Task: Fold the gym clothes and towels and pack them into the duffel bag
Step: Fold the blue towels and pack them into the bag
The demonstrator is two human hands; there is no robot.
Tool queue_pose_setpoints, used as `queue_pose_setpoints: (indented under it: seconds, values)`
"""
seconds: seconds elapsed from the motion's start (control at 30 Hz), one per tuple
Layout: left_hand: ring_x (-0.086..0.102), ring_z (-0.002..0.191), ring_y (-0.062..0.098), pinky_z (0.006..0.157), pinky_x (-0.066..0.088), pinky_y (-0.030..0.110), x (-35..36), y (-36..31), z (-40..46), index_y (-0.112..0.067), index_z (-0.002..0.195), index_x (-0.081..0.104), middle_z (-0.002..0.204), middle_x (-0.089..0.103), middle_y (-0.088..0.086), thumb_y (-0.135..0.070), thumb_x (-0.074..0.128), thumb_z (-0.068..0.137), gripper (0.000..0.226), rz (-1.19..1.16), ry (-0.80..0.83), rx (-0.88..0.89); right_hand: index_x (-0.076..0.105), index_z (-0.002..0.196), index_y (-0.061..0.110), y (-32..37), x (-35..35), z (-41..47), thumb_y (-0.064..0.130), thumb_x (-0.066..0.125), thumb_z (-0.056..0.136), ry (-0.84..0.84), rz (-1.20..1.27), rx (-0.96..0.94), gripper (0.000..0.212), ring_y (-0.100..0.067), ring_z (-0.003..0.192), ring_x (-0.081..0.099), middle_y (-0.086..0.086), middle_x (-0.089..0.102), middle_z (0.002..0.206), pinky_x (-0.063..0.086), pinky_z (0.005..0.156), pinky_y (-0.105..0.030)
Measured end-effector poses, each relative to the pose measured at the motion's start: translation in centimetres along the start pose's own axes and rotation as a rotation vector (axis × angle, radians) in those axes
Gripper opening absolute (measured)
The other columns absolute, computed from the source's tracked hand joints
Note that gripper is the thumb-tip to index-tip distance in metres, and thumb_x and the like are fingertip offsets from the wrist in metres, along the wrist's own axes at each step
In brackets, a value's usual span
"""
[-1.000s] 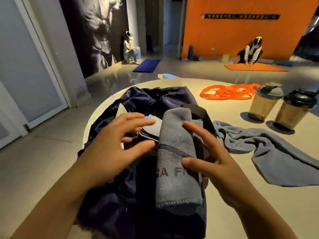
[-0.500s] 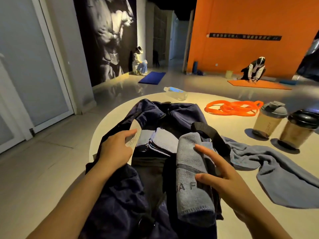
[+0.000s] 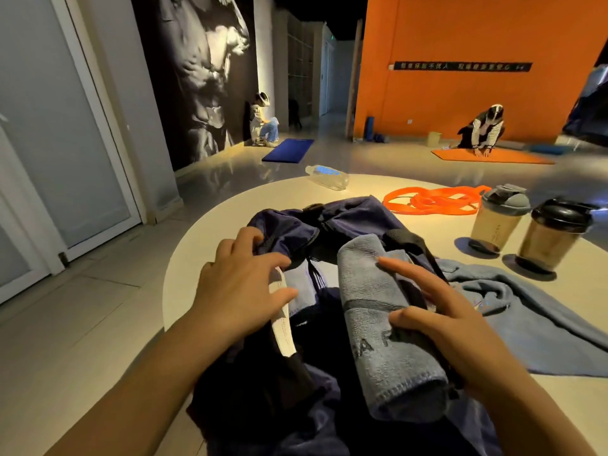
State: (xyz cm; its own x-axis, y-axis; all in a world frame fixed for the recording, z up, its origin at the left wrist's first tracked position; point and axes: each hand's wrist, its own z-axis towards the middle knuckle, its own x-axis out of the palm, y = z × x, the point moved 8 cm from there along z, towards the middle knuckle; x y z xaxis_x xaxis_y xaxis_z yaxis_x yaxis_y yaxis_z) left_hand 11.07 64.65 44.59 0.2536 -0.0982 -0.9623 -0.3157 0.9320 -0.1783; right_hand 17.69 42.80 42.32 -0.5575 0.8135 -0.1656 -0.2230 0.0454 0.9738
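While the bag (image 3: pixel 329 225) sits open on the round table (image 3: pixel 204 245), a rolled grey towel (image 3: pixel 385 324) lies along its right edge, half in the opening, with some dark lettering on it. The right hand (image 3: pixel 454 330) is up against the towel's right side, thumb pressing the roll, index finger stretched out along the top, so it's more steadying than gripping, fingers pretty much straight. The left hand (image 3: pixel 240 287) is spread loose over the bag's left rim, fingertips touching the navy fabric and a white strip at the edge; not clenched, not really holding anything as far as I can tell. Inside the bag you can see folded stuff (image 3: pixel 302 284) already, greyish, with dark striped fabric next to it.

A second towel (image 3: pixel 526 311) is lying unfolded on the table just right of the bag. Further back: two shakers (image 3: pixel 500 218), an orange band (image 3: pixel 431 200) in a heap, and a water bottle (image 3: pixel 327 176) on its side near the far edge.
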Motion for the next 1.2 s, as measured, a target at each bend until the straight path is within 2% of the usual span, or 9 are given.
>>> queue_pose_setpoints:
  seconds: [0.13,0.3,0.43,0.6,0.7,0.87,0.97,1.03,1.2]
  values:
    - [0.046,0.125,0.028,0.097,0.042,0.035,2.0,0.2,3.4,-0.036,0.133,0.051,0.148,0.034,0.002,-0.027,0.062,0.084,0.051,-0.076,0.2,-0.051,0.061,0.112,0.056,0.1,1.1,0.4,0.012,0.068,0.081,0.055,-0.065,0.027,0.054,-0.011,0.115,0.056,0.026,0.048,0.133,0.05,0.094,-0.039]
    - [0.057,0.092,0.018,0.06,0.046,0.018,-3.5,3.2,5.1,-0.025,0.125,0.062,0.12,0.056,0.0,0.007,0.066,0.073,0.061,-0.506,0.094,-0.085,0.069,0.103,0.046,1.2,0.5,1.3,0.009,0.066,0.081,0.098,0.024,0.102,0.043,-0.001,0.089,0.065,0.022,0.064,0.107,0.053,0.076,-0.021]
    - [0.058,0.084,0.016,0.058,0.048,0.024,-6.0,4.3,5.5,-0.031,0.114,0.062,0.105,0.059,-0.003,0.009,0.064,0.08,0.053,-0.789,0.167,-0.092,0.069,0.091,0.035,2.6,3.2,6.5,0.009,0.063,0.08,0.067,-0.014,0.115,0.029,0.005,0.08,0.064,0.015,0.068,0.101,0.049,0.072,-0.019]
    - [0.06,0.081,0.018,0.046,0.047,0.014,-4.9,4.7,6.0,-0.028,0.131,0.054,0.115,0.054,-0.002,0.008,0.066,0.077,0.066,-0.658,0.171,-0.06,0.055,0.125,0.028,1.8,10.2,11.8,0.039,0.053,0.092,-0.029,-0.493,0.011,0.035,-0.014,0.105,0.055,0.007,0.06,0.117,0.042,0.083,-0.029]
    - [0.06,0.085,0.017,0.048,0.049,0.015,-3.9,6.4,5.7,-0.027,0.136,0.051,0.116,0.049,-0.003,0.006,0.065,0.075,0.071,-0.585,0.142,-0.061,0.058,0.116,0.026,1.6,11.8,11.4,0.043,0.033,0.101,0.002,-0.667,-0.055,0.034,-0.025,0.117,0.05,-0.006,0.058,0.122,0.038,0.082,-0.032]
    - [0.049,0.106,0.017,0.081,0.048,0.027,-3.7,7.1,5.6,-0.032,0.143,0.041,0.12,0.041,-0.006,-0.008,0.066,0.08,0.072,-0.31,0.134,0.008,0.057,0.12,0.015,2.5,12.1,8.7,0.026,0.041,0.099,-0.049,-1.16,-0.307,0.029,-0.023,0.112,0.045,-0.005,0.051,0.117,0.04,0.088,-0.03]
    - [0.054,0.086,0.012,0.065,0.05,0.022,-3.1,6.7,5.8,-0.038,0.145,0.034,0.121,0.042,-0.005,-0.007,0.063,0.082,0.075,-0.347,0.259,-0.003,0.057,0.108,0.011,2.2,15.2,10.2,0.027,0.041,0.098,0.036,-1.048,-0.327,0.024,-0.028,0.103,0.05,-0.007,0.054,0.105,0.041,0.083,-0.035]
    - [0.056,0.085,0.012,0.058,0.049,0.018,-3.1,6.8,5.8,-0.037,0.143,0.037,0.118,0.044,-0.007,-0.001,0.062,0.082,0.075,-0.432,0.308,-0.022,0.049,0.128,0.016,0.7,16.7,12.1,0.043,0.033,0.1,0.125,-0.951,-0.196,0.042,-0.031,0.112,0.049,-0.011,0.053,0.12,0.039,0.094,-0.041]
    - [0.056,0.095,0.014,0.065,0.052,0.02,-4.3,9.3,6.4,-0.032,0.133,0.053,0.122,0.05,-0.004,0.011,0.065,0.074,0.074,-0.556,0.267,-0.086,0.003,0.15,0.04,-3.8,18.5,12.0,0.074,0.005,0.079,0.415,-1.194,-0.077,0.079,-0.031,0.142,0.018,-0.007,0.008,0.16,0.022,0.108,-0.046]
